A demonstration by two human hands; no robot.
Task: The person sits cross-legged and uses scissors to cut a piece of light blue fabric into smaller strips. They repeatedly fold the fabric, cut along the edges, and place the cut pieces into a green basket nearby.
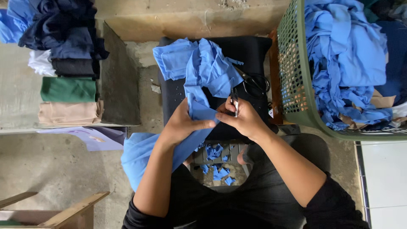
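Hands work mid-job: left hand (183,125) pinches the crumpled blue cloth garment (199,72) over the black cushioned stool (254,51), right hand (243,118) grips a small metal thread snipper (234,101); blue scraps (217,163) lie below, and the green plastic basket (292,80) remains full.

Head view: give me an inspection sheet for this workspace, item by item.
Surface: black cushioned stool, partly covered.
Job's things: blue cloth pinched by left hand; right hand holds small snips at the cloth.
Clutter: blue scraps on the floor; black scissors on the stool.
Grippers: both hands closed on their items.
Cables: nothing seen.
Surroundings: green basket of blue fabric at right; folded fabric stack at left.
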